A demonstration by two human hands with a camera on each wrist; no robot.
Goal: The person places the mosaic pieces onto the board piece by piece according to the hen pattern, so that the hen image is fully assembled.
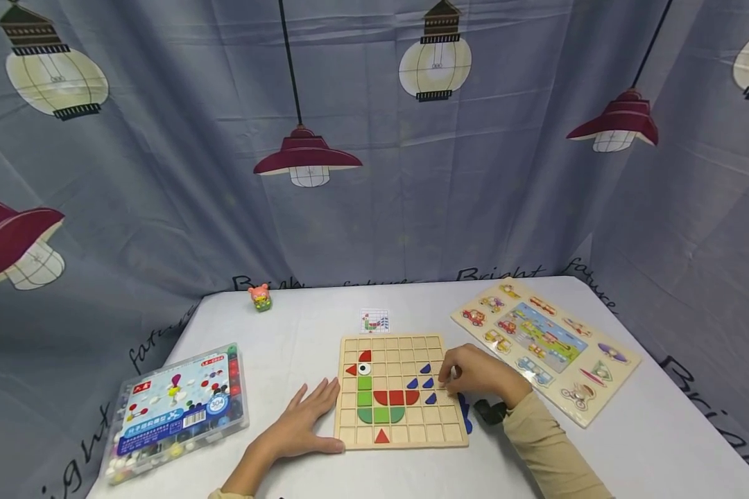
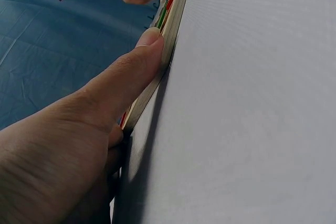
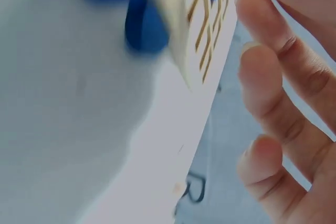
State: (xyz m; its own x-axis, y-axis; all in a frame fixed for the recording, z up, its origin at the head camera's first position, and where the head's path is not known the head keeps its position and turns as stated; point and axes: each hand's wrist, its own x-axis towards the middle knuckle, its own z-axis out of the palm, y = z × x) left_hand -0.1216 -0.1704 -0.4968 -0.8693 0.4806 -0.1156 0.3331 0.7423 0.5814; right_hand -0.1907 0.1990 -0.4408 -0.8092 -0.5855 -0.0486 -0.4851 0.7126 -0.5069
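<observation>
While the flat left hand (image 1: 299, 423) braces the grid board (image 1: 399, 436), right hand's (image 1: 477, 374) curled fingers pinch unclear.

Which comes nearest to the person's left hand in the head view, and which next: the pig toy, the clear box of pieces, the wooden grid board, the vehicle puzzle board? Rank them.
1. Wooden grid board: touching the left hand, on its right.
2. Clear box of pieces: to its left.
3. Pig toy: far back, left of centre.
4. Vehicle puzzle board: far right, beyond the right hand.
</observation>
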